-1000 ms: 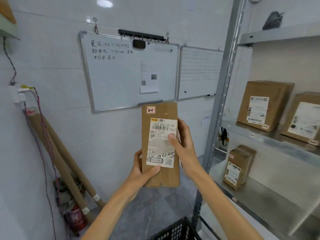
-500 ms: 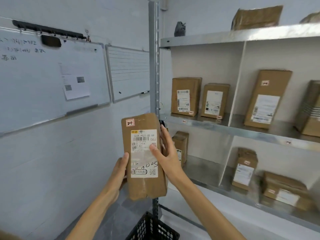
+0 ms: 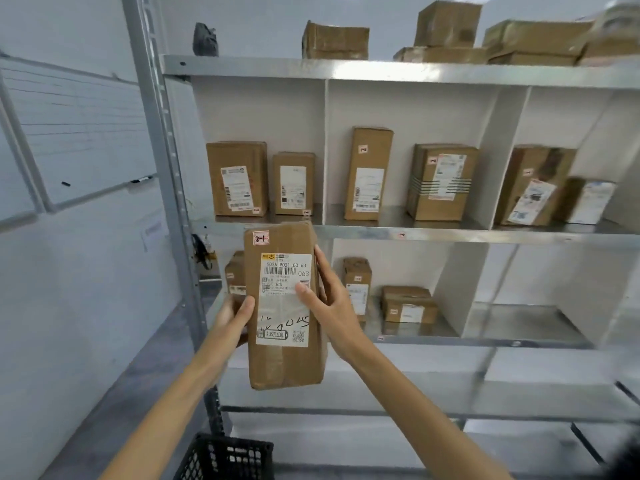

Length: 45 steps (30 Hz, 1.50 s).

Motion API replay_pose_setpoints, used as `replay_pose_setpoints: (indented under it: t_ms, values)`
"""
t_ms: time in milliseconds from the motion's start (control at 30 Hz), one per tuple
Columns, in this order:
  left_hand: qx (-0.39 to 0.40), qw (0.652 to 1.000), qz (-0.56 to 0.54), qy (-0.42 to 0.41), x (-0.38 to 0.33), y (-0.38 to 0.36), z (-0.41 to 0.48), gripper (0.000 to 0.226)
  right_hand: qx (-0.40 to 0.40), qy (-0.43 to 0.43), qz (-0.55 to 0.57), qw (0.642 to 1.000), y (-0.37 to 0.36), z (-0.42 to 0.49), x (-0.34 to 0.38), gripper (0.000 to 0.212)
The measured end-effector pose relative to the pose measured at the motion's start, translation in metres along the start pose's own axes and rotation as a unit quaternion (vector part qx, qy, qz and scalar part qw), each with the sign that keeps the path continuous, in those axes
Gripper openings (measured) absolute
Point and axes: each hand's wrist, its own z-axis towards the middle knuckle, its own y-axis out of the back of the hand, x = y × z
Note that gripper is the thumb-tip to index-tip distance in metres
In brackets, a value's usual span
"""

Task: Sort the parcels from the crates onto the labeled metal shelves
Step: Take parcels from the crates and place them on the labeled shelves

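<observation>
I hold a tall brown cardboard parcel point(image 3: 282, 358) upright in front of me, its white shipping label and a small red-edged tag reading 2-1 facing me. My left hand point(image 3: 232, 320) grips its left edge with the thumb on the label. My right hand point(image 3: 327, 306) grips its right edge, thumb across the label. Behind the parcel stands the metal shelf unit point(image 3: 433, 233) with small tags along its shelf edges. Several other parcels stand in its compartments.
A black plastic crate point(image 3: 225, 459) sits on the floor below my arms. The shelf's grey upright post point(image 3: 162, 168) rises at the left, with whiteboards point(image 3: 76, 133) on the tiled wall beyond it. More boxes point(image 3: 446, 32) lie on the top shelf.
My view has swung right from the whiteboard wall to face the shelves. The parcel stays upright in both hands and is now in front of the left shelf compartments.
</observation>
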Motion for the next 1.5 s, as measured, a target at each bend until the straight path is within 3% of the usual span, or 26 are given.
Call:
replay_pose_setpoints:
  t_ms: [133,400,567,967,1133,1267,1400,1500]
  values:
    - [0.052,0.999,-0.012,0.005,0.013,-0.032,-0.007,0.011,-0.04,-0.016,-0.004,0.999,0.036,-0.028,-0.008,0.069]
    - [0.099,0.994,0.026,-0.023,0.015,-0.077,-0.005,0.041,-0.083,-0.025,-0.024,0.996,0.09,-0.048,-0.019,0.067]
    - [0.101,0.993,0.046,-0.031,0.013,-0.102,0.004,0.055,-0.054,-0.026,-0.031,0.998,0.12,-0.034,-0.021,0.071]
    - [0.024,0.99,0.138,-0.002,0.044,-0.099,0.033,0.045,0.065,-0.026,-0.091,0.993,0.121,0.002,-0.064,0.102]
    - [-0.014,0.995,0.083,0.062,0.058,-0.082,0.061,0.034,0.094,-0.023,-0.075,0.993,0.106,0.03,-0.082,0.09]
    - [-0.042,0.993,0.029,0.107,0.075,-0.064,0.104,0.013,0.088,-0.035,-0.043,0.995,0.088,0.072,-0.099,0.075]
    - [-0.048,0.991,0.01,0.127,0.091,-0.041,0.158,0.035,0.072,-0.072,-0.029,0.994,0.068,0.124,-0.129,0.061]
    - [-0.042,0.989,-0.007,0.144,0.099,-0.028,0.2,0.035,0.066,-0.101,-0.025,0.992,0.051,0.16,-0.148,0.049]
